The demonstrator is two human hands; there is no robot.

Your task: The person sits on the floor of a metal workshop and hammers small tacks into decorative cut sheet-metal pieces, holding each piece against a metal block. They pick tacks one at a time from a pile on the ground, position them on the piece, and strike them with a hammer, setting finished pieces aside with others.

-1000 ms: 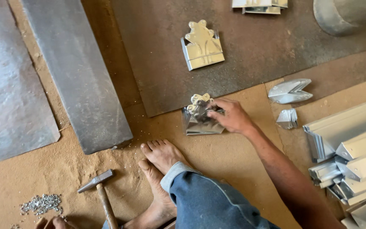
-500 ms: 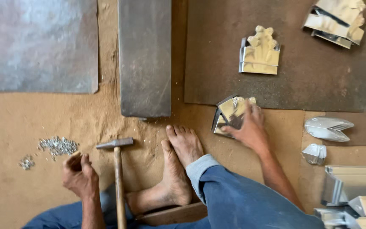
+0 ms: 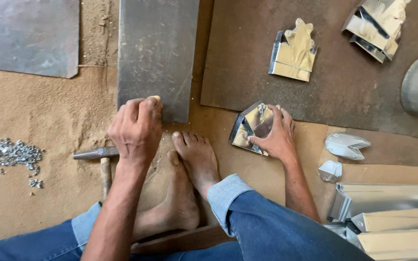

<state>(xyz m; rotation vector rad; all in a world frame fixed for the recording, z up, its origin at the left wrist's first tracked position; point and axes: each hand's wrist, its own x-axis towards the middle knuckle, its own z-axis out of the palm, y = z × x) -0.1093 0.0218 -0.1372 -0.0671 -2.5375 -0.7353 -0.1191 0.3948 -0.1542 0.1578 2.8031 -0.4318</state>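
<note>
I see my left hand [image 3: 136, 128] curled over the near edge of the long steel plate [image 3: 156, 53], fingers bent onto its near corner, the grip closing on the plate's rim rather than spread flat. The plate's long axis runs away from me, up the floor [image 3: 39, 116]. The hammer [image 3: 97, 157] lies just under that wrist, its head pointing left and its wooden handle running back toward me, partly hidden by the forearm.

My right hand [image 3: 274, 135] rests on the folded shiny sheet-metal piece [image 3: 252, 128], fingers spread over its top and thumb against its near edge, pressing it to the floor at the border of the brown board [image 3: 325, 92]. That piece lies to the right of my bare feet [image 3: 194, 159], well apart from the left hand, so the right hand is plainly nearer. A small heap of rivets [image 3: 10, 153] sits far left.
</note>
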